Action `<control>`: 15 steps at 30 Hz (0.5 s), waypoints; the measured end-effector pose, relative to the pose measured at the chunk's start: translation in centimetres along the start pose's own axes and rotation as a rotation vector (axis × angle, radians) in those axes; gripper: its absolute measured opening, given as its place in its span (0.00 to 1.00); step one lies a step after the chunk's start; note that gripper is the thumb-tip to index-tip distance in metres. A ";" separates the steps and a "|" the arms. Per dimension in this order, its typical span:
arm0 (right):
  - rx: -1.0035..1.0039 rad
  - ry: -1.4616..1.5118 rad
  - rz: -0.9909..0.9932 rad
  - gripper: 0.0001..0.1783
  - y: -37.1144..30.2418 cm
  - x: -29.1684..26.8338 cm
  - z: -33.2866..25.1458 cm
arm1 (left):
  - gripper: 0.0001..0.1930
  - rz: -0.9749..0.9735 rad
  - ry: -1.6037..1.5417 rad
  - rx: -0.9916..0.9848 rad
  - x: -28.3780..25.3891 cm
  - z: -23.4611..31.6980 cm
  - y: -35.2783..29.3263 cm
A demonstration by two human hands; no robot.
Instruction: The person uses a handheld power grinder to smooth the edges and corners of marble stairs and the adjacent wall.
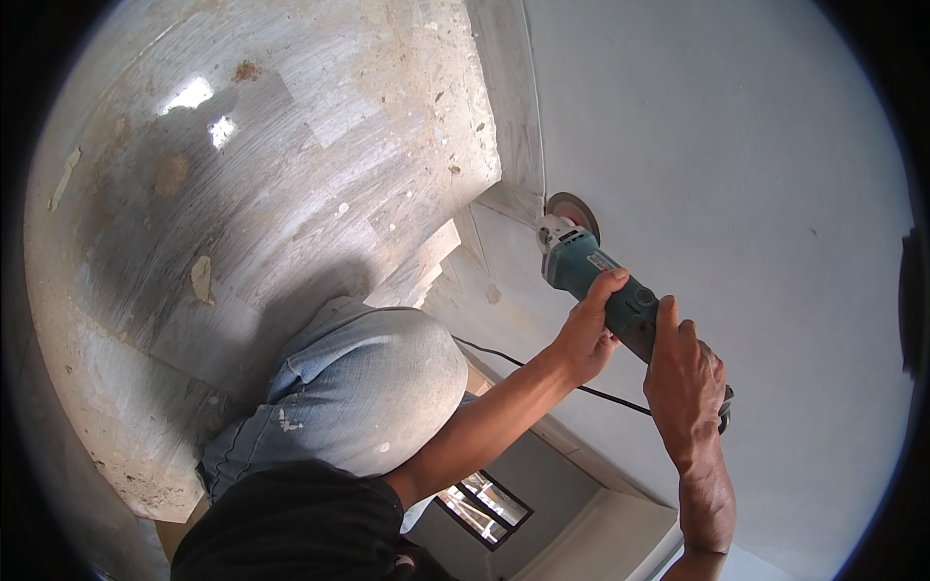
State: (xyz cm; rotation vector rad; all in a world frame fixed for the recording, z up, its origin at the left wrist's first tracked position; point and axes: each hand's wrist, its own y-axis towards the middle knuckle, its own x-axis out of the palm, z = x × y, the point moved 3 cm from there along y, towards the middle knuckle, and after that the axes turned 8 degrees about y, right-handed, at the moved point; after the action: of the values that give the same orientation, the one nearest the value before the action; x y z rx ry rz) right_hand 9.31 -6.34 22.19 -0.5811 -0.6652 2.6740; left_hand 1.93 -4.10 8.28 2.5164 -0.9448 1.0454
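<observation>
Currently gripping a teal angle grinder (pixel 591 271) two-handed: left hand (pixel 585 331) around the body, right hand (pixel 684 378) around the rear end. Holding its disc (pixel 583 213) at the pale wall (pixel 736 174), by the end of the wood-look skirting (pixel 511 97); can't tell if touching. Also in view: black cord (pixel 615 398) behind left forearm (pixel 489 421), dusty denim knee (pixel 397 378) over speckled wood-look floor (pixel 320 184).

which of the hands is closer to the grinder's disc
The left hand, gripping the grinder nearer its disc; the right hand holds it farther back.

Teal grinder (pixel 582 270), grey wood-grain floor (pixel 291 208), pale-blue jeans (pixel 373 387), black shirt (pixel 291 528)
</observation>
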 end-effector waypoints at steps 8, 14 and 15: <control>-0.010 -0.043 0.010 0.30 0.2 0.0 -0.2 | 0.18 0.020 -0.010 0.004 0.0 0.1 0.2; -0.001 -0.050 -0.016 0.29 0.5 0.1 -0.1 | 0.19 0.004 -0.020 -0.024 0.0 0.3 0.2; 0.009 -0.051 -0.025 0.29 0.4 0.2 -0.1 | 0.19 0.005 -0.023 -0.025 0.0 0.1 0.2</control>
State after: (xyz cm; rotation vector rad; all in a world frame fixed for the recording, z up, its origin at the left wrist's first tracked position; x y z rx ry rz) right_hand 9.13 -6.53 21.86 -0.5007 -0.6689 2.6756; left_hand 1.86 -4.29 8.22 2.5121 -0.9649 1.0011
